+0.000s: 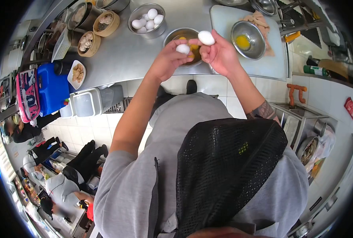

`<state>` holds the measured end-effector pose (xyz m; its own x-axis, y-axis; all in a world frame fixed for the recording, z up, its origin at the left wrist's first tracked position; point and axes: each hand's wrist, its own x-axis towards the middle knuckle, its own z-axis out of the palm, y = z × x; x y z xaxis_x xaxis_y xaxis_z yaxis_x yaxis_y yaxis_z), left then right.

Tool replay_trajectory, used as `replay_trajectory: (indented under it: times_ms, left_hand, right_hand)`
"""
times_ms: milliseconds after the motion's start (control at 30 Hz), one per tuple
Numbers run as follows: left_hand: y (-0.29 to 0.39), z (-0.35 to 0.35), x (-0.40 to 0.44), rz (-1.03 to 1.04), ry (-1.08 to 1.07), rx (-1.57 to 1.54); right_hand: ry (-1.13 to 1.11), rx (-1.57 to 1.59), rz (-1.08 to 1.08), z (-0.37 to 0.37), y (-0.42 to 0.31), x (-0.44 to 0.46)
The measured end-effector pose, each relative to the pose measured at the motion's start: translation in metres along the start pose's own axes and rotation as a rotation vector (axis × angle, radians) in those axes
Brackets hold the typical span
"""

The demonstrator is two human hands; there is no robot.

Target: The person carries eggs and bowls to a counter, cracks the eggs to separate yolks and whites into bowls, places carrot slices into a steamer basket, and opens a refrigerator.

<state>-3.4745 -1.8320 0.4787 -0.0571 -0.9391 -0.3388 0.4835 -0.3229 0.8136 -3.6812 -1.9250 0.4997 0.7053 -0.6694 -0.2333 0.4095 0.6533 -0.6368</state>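
Left hand: a white egg (183,49) is gripped between the thumb and fingers of the left hand (167,60), near the middle bowl; whether its shell is cracked cannot be told.
Right hand: a second egg (206,38) is pinched in the fingers of the right hand (223,54), raised beside the rim of the same bowl; no crack is seen on the side shown.
Middle bowl: yolks (194,46) and clear liquid are held in the metal middle bowl (166,39) — partly hidden by the hands.
Progress: the work is judged to be partway along, since several eggs have already been emptied from their shells.
Left over: whole eggs (152,13) are kept in the egg bowl (163,28), and both held eggs are judged not yet emptied.
Yolk count: at least three are seen in the middle bowl; more may be covered.
Right bowl: one yellow patch (243,42) is seen in the right bowl (258,44) — one yolk or more cannot be told.
Egg count: two are held; at least seven are made out in the egg bowl, lower ones being hidden.
Board: one cutting board (222,20) is placed under the right bowl, with one cloth (260,20) touching it.
Steamers: two bamboo steamers (113,24) are stood at the counter's left.
Dish: one white dish (72,76) of brown pieces is set near the counter edge.
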Motion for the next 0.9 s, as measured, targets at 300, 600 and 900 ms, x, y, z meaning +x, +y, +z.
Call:
replay_trajectory:
  times_ms: [300,600,900]
  left_hand:
    - [0.025,0.005,0.005,0.013,0.186,0.518]
    - [0.011,-0.013,0.014,0.132,0.191,1.004]
    - [0.000,-0.018,0.028,0.163,0.147,1.225]
  right_hand:
    - [0.086,-0.191,0.131,-0.015,0.028,0.024]
    - [0.111,-0.874,0.116,-0.007,0.022,0.034]
    - [0.143,-1.400,-0.097,-0.009,0.037,0.045]
